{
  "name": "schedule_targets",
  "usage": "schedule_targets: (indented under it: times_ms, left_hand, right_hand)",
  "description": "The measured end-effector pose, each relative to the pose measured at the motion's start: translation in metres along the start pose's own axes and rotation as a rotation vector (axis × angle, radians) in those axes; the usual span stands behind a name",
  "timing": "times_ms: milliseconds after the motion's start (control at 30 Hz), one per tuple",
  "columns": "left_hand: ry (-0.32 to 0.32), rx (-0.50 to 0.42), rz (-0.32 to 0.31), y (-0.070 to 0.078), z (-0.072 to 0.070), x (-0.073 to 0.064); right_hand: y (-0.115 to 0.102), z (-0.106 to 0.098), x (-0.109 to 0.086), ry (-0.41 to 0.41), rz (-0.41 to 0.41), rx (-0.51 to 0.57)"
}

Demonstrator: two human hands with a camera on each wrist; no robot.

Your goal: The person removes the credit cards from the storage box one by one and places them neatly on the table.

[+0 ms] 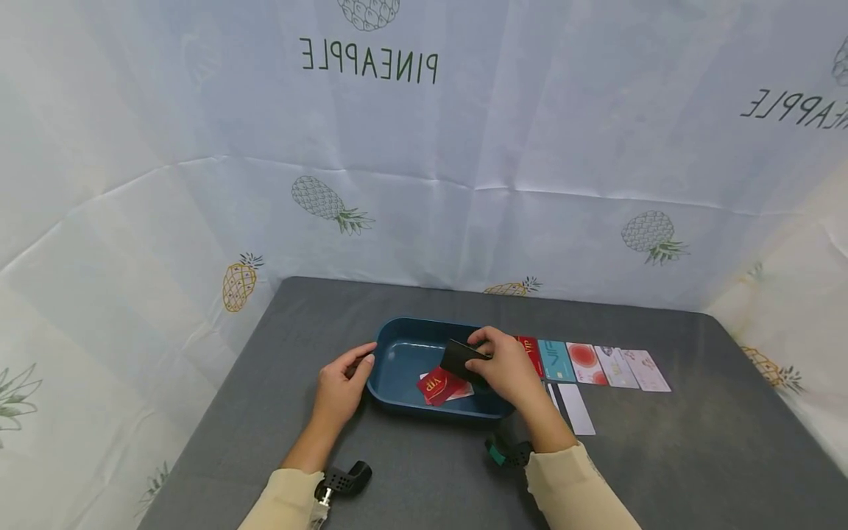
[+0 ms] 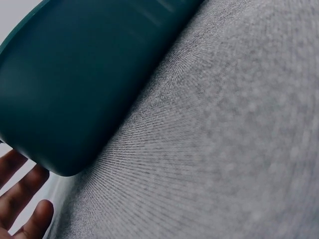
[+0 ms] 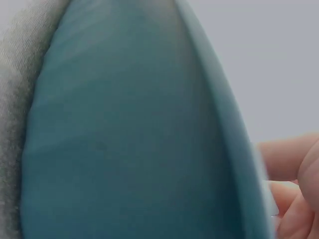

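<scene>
A dark blue tray (image 1: 405, 361) sits on the grey table. My left hand (image 1: 340, 388) is at its left end, fingertips right at the rim; the left wrist view shows these fingers (image 2: 31, 186) fairly straight beside the tray's outer wall (image 2: 75, 89). Over the tray's right part, my right hand (image 1: 509, 369) pinches a black card (image 1: 460, 359) between thumb and fingers. Below that card, a red VIP card (image 1: 437, 385) lies in the tray on top of other red and whitish cards. In the right wrist view the tray wall (image 3: 124, 124) hides what the right hand holds.
Right of the tray runs a row of cards: red (image 1: 530, 352), teal (image 1: 556, 360), one with a red circle (image 1: 586, 363), and two pale ones (image 1: 645, 370). Nearer me lies a white card (image 1: 577, 409) beside a black stripe. A pineapple-print curtain (image 1: 424, 228) stands behind the table.
</scene>
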State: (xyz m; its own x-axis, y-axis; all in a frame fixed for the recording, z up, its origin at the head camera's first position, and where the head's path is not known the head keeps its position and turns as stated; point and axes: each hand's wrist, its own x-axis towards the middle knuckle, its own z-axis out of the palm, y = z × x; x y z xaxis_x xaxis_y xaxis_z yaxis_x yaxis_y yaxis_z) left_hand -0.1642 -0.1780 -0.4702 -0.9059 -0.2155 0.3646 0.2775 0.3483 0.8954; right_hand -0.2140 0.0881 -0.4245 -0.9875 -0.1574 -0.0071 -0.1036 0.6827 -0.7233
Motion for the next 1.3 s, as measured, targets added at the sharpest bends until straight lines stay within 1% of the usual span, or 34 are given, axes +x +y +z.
schedule_targets:
  times_ms: [67, 167, 300, 467, 567, 667, 767, 900, 1000, 1167, 1300]
  left_hand:
    - [0.003, 0.001, 0.005, -0.001, 0.000, 0.000]
    - [0.008, 0.003, 0.003, -0.001, 0.001, 0.000]
    - [0.007, 0.004, 0.002, -0.001, 0.001, -0.001]
    - [0.000, 0.003, 0.005, 0.000, 0.000, -0.001]
    - [-0.005, 0.004, 0.002, 0.000, -0.001, -0.001]
    - [-0.007, 0.006, 0.000, 0.000, -0.001, -0.001]
    - [-0.007, 0.008, -0.003, 0.001, -0.001, -0.001]
    - [-0.008, 0.010, -0.010, 0.001, -0.001, -0.001]
    - [-0.008, 0.009, -0.007, 0.000, -0.001, -0.001]
    - [-0.005, 0.002, 0.006, -0.001, -0.001, 0.000]
    - [-0.006, -0.005, 0.002, 0.000, 0.000, -0.001]
  right_hand:
    - [0.002, -0.002, -0.001, -0.019, 0.009, 0.052]
    - [0.004, -0.005, -0.005, -0.022, 0.008, 0.087]
    - [0.006, -0.007, -0.010, 0.022, 0.004, 0.109]
    - [0.009, -0.013, -0.015, 0.080, -0.040, 0.109]
    - [0.012, -0.017, -0.018, 0.091, -0.060, 0.102]
    - [0.015, -0.021, -0.019, 0.091, -0.049, 0.117]
    - [0.020, -0.023, -0.020, 0.095, -0.022, 0.173]
    - [0.024, -0.028, -0.023, 0.104, 0.042, 0.254]
    - [0.026, -0.033, -0.026, 0.131, 0.087, 0.257]
    - [0.032, -0.039, -0.028, 0.162, 0.075, 0.234]
    - [0.038, -0.044, -0.029, 0.170, 0.048, 0.256]
